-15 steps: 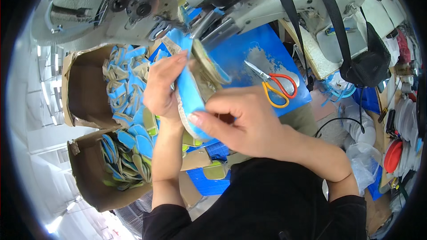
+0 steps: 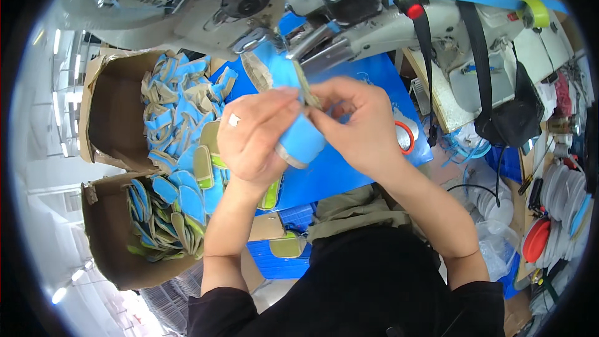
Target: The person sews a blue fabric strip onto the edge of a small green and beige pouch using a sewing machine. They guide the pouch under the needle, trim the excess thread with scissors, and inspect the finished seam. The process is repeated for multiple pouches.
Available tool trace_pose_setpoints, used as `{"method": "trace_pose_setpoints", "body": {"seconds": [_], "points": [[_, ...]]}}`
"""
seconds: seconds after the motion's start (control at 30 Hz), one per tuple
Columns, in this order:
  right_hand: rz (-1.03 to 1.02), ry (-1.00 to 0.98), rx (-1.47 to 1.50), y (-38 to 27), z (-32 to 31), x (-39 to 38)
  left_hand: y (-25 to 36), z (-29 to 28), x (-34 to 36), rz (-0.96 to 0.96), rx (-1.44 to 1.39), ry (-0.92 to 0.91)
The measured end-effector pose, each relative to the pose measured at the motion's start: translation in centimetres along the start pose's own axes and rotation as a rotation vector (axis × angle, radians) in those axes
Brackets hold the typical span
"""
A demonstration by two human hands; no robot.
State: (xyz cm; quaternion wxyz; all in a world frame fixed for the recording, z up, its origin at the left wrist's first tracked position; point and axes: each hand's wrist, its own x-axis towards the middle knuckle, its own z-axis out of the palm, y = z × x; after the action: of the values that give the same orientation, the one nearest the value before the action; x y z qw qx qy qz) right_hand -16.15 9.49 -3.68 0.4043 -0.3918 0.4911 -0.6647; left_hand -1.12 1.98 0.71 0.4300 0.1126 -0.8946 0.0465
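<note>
My left hand is closed on a blue slipper piece with a beige edge, its fingertips pressed near the middle. A small white patch shows on that hand. From the other side my right hand pinches the piece's edge between thumb and fingers. The far end of the blue and beige fabric reaches up to the working end of a grey sewing machine. Beside my right wrist, a scissors handle shows; the rest of the scissors is hidden behind my hand.
Two cardboard boxes stand at left: behind one lies a heap of blue and beige fabric pieces; the nearer box holds slipper soles. A blue work surface lies under my hands. Black straps hang at right.
My right hand has moved up and away from the near end of the slipper piece to its middle. My left hand has shifted down and right. The scissors are now mostly covered.
</note>
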Motion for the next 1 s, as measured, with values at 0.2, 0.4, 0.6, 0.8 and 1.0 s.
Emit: {"method": "trace_pose_setpoints", "body": {"seconds": [0.2,0.4,0.6,0.8,1.0], "points": [[-0.132,0.042,-0.003,1.2,0.1,-0.3,0.2,-0.1,0.5,0.033,0.054,-0.087],[-0.121,0.072,0.056,2.0,0.3,-0.5,0.0,-0.1,0.6,0.033,0.071,-0.12],[-0.097,0.064,-0.005,1.8,0.7,0.4,-1.1,-0.1,1.4,0.029,0.067,-0.139],[-0.064,0.16,0.004,1.2,2.0,2.2,-3.2,0.2,2.0,0.051,0.112,-0.102],[-0.308,0.252,-0.153,1.8,2.1,2.4,-4.0,0.6,0.7,0.014,0.031,-0.063]]}}
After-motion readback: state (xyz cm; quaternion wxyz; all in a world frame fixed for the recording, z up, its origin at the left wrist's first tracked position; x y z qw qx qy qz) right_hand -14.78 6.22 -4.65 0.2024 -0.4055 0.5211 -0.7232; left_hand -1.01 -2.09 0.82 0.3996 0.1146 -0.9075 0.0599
